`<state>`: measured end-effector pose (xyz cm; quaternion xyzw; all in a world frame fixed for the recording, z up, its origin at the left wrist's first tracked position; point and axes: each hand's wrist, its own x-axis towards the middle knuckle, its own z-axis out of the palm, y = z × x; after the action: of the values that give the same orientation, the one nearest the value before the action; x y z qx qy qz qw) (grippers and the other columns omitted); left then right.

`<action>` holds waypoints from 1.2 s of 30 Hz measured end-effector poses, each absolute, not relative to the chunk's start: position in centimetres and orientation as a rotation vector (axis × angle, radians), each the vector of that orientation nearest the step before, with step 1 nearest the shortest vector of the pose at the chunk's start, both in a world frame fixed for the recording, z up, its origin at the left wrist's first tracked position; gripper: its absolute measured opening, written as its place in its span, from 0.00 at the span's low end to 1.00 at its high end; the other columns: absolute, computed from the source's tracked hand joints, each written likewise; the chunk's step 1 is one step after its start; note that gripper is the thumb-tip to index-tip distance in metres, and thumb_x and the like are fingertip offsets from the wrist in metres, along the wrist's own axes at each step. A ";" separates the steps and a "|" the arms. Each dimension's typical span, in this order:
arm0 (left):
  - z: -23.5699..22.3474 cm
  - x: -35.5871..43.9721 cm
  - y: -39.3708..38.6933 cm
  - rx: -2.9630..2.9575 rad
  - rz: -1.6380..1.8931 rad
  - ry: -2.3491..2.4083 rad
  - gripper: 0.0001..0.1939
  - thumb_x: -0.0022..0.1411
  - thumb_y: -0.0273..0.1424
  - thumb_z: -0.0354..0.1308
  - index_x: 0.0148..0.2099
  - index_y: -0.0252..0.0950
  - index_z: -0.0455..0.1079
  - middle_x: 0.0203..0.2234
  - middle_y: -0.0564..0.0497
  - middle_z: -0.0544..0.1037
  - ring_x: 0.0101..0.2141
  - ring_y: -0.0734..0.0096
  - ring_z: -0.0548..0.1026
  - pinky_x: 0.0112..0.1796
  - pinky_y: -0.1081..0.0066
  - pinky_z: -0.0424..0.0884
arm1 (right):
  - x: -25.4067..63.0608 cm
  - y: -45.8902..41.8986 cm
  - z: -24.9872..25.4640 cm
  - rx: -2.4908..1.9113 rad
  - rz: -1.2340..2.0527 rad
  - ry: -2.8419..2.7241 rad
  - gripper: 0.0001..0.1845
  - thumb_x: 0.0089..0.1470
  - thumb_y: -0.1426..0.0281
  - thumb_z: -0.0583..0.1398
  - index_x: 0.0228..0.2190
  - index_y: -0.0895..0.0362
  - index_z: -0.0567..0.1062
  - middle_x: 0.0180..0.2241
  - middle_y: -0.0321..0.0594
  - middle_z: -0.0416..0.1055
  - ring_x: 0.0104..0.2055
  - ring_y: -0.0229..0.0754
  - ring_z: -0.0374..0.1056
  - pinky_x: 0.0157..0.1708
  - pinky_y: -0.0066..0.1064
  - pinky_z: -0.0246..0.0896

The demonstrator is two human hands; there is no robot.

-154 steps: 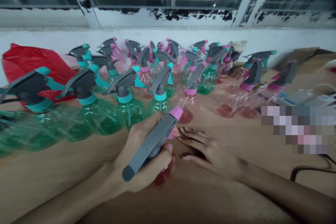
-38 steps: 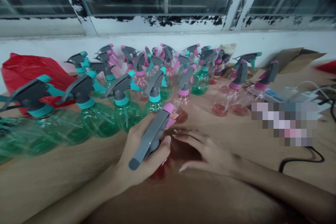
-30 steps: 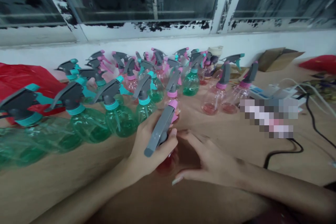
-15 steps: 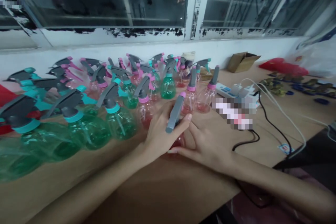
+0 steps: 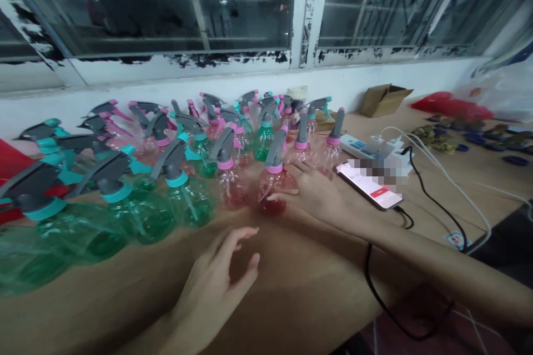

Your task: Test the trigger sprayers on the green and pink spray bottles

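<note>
My right hand [image 5: 314, 194] is wrapped round the side of a clear spray bottle [image 5: 270, 180] with a pink collar, a grey spray head and reddish liquid. Its thumb lies across the front of the bottle while the other fingers are partly hidden behind. The bottle stands upright on the table beside another pink-collared spray bottle [image 5: 231, 186]. Nearer to me, my left hand [image 5: 219, 280] hovers over the tabletop with thumb and fingers apart, holding nothing. A green spray bottle [image 5: 187, 199] with a teal collar stands beyond it to the left.
Several more green and pink spray bottles fill the table's left and back. On the right lie a phone [image 5: 370, 186], a power strip [image 5: 358, 147] with plugs and cables, and a small cardboard box [image 5: 383, 101]. A windowed wall [image 5: 353, 80] runs behind the table [image 5: 300, 272].
My left hand has let go of the spray bottle and drawn back toward me, opening. The bottle has moved slightly away, and my right hand stays on it.
</note>
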<state>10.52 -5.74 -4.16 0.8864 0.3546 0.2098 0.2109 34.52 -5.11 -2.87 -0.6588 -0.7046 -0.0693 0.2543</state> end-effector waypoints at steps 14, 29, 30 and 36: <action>-7.1 10.7 -6.1 2.649 0.614 0.721 0.13 0.59 0.20 0.49 0.43 0.40 0.66 0.41 0.49 0.76 0.43 0.63 0.76 0.44 0.58 0.75 | 33.3 -1.5 -1.6 -2.075 -0.092 -1.834 0.26 0.54 0.56 0.59 0.49 0.57 0.65 0.41 0.52 0.74 0.42 0.57 0.71 0.32 0.40 0.64; -9.0 10.8 -4.9 3.105 0.574 0.582 0.21 0.58 0.26 0.53 0.54 0.35 0.66 0.54 0.41 0.72 0.52 0.51 0.71 0.47 0.48 0.73 | 40.1 -5.6 -1.4 -1.890 -0.126 -1.534 0.12 0.55 0.62 0.56 0.35 0.54 0.76 0.35 0.41 0.78 0.28 0.44 0.73 0.28 0.35 0.65; -9.2 10.8 -4.8 3.109 0.579 0.579 0.21 0.58 0.26 0.53 0.55 0.35 0.65 0.54 0.42 0.71 0.53 0.51 0.71 0.48 0.49 0.72 | 40.5 -5.6 -1.6 -1.894 -0.145 -1.508 0.13 0.55 0.61 0.56 0.37 0.55 0.75 0.36 0.42 0.78 0.28 0.44 0.73 0.28 0.36 0.65; -9.2 10.8 -4.8 3.110 0.527 0.576 0.22 0.60 0.27 0.52 0.57 0.35 0.64 0.55 0.43 0.71 0.54 0.53 0.69 0.48 0.50 0.72 | 40.8 -3.8 -2.8 -1.912 -0.177 -1.451 0.26 0.53 0.58 0.59 0.51 0.58 0.68 0.46 0.50 0.74 0.39 0.54 0.73 0.37 0.44 0.65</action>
<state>10.78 -4.83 -9.23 0.9694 0.1796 0.1641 -0.0325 40.76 -3.78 -2.78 -0.7414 -0.5626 -0.0688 0.3593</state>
